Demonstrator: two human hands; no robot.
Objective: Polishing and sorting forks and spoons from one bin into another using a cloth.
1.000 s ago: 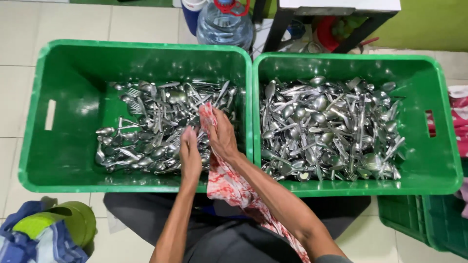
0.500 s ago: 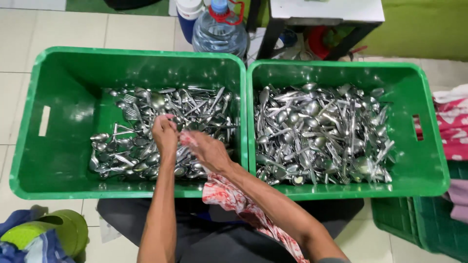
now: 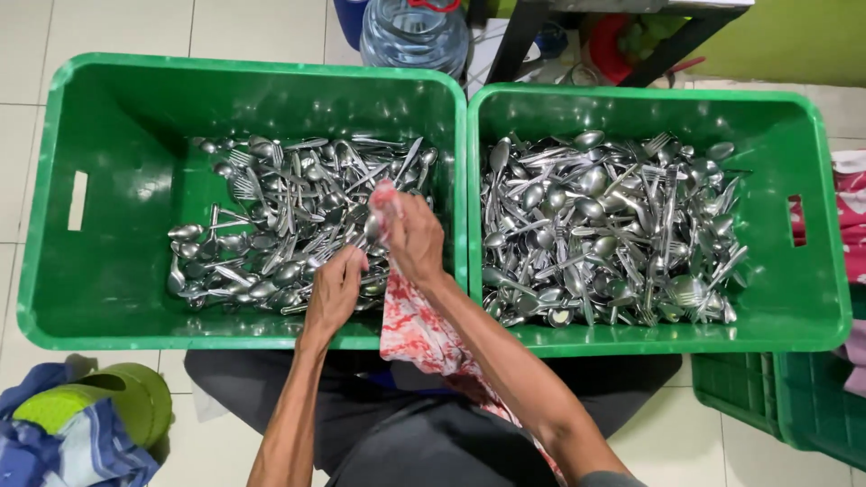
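Observation:
Two green plastic crates sit side by side on the tiled floor. The left crate [image 3: 54, 216] holds a pile of steel spoons and forks [image 3: 271, 225]. The right crate [image 3: 816, 261] holds a larger pile of cutlery [image 3: 613, 234]. My left hand [image 3: 336, 289] reaches into the near right part of the left pile, fingers curled on the cutlery; what it grips is hidden. My right hand [image 3: 413, 236] is closed around a red and white cloth [image 3: 417, 325] that hangs over the left crate's near rim toward my lap.
A clear water bottle [image 3: 413, 36] stands behind the crates, next to a dark table frame [image 3: 667, 41]. A green and blue bundle [image 3: 81, 424] lies at the lower left. More green crates [image 3: 785, 406] sit at the lower right, with pink cloth [image 3: 848, 207] at the right edge.
Both hands shifted around inside the left crate, first toward its middle, now back to its right side. The right hand kept the cloth throughout. The view moved slightly.

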